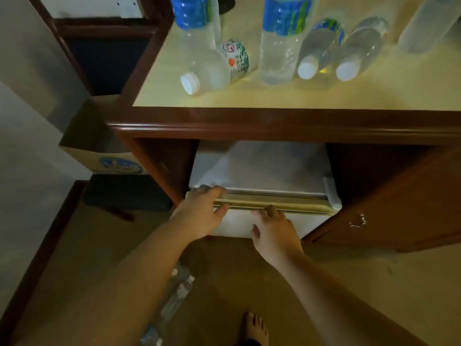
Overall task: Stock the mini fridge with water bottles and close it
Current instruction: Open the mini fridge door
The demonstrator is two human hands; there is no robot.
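Hands [199, 213] [273, 228] — on fridge door [239, 226]

A dark reddish wooden cabinet [274, 126] fills the upper view, its counter [299, 96] a pale cream inset. An open cabinet door [389, 216] hangs at right. The floor [349, 283] is tan. At left stands a cardboard box [99, 156] with a blue logo, above what may be a dark bin [124, 193]. Light is dim and warm.
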